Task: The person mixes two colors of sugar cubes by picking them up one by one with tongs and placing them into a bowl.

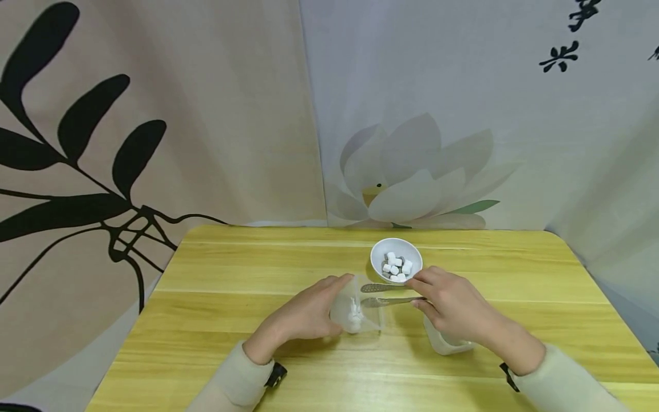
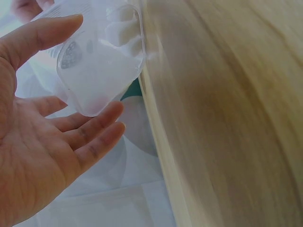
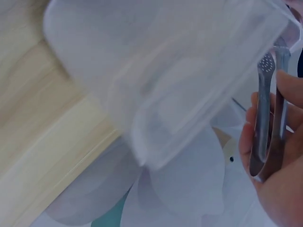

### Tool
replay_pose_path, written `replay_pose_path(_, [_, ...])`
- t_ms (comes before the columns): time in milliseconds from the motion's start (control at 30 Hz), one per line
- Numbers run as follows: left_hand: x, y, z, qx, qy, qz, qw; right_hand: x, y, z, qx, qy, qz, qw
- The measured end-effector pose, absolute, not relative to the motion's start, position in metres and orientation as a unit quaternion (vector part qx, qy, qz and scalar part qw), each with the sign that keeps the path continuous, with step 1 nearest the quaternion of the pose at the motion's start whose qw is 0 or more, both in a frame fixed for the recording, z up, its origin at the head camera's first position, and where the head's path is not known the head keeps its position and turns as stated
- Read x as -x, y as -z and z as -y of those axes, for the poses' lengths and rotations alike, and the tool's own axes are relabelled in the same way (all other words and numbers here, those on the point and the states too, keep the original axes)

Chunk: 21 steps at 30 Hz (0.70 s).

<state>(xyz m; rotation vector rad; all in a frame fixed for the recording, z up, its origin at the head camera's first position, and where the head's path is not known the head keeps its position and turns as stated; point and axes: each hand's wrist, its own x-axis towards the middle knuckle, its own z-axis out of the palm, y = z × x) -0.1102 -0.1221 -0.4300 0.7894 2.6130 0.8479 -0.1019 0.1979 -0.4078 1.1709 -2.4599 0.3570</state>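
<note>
My left hand (image 1: 309, 312) grips a small clear plastic box (image 1: 341, 309) between thumb and fingers. The box is tipped on its side, mouth toward the right, and several white pieces (image 1: 355, 317) lie at its lower side. From the right, my right hand (image 1: 458, 303) holds metal tongs (image 1: 381, 302) with perforated tips, fingers on one arm and thumb on the other. The tong tips are apart and reach into the box's mouth. Just behind them stands a white bowl (image 1: 376, 260) with several white cubes (image 1: 394, 270) in it.
A translucent plastic tub (image 1: 439, 341) stands on the table below my right hand, partly hidden by it; its wall fills much of the right wrist view. The wooden table (image 1: 231, 257) ends at a printed curtain (image 1: 231, 114) behind.
</note>
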Motion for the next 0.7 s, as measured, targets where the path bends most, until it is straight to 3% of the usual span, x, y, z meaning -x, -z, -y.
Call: replay_pose_path(700, [0.113,0.431,0.121,-0.273,-0.300,-0.902,0.145,0.102,0.417,-0.171,-0.489,-0.062,0.847,0.196])
